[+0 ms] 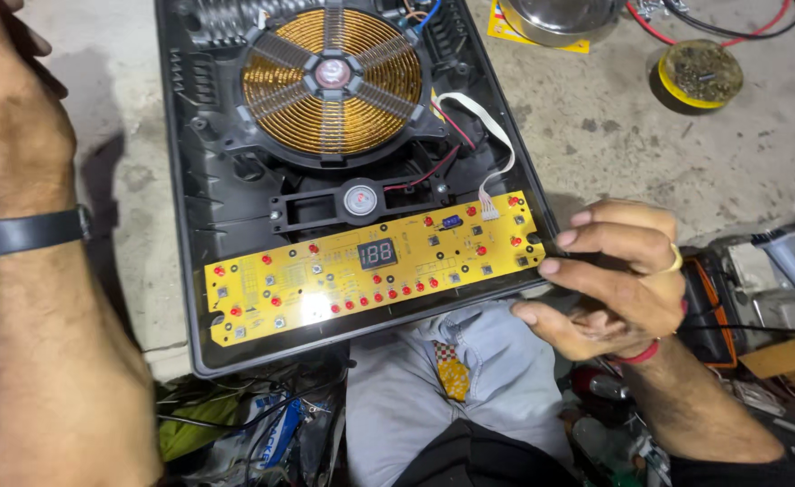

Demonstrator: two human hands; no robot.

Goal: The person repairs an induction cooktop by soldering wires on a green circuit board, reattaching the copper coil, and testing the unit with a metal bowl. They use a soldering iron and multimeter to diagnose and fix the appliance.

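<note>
Two hands flank the opened cooker [226,207]. Its yellow board [370,271] lies along the near edge, below the copper coil [332,79]. Right hand [618,280] curls loosely, fingertips touching the cooker's right corner. Left hand [5,117] hovers apart at the cooker's left; its grip cannot be told.

Left hand [5,108] fingers — cut off, top edge

Open cooker case [190,225] on floor [632,144]; coil [332,81] in its far half; circuit board [370,271] along near edge; right hand [618,280] at case's right corner; left hand [10,117] left of case; tin [699,74] far right.
</note>
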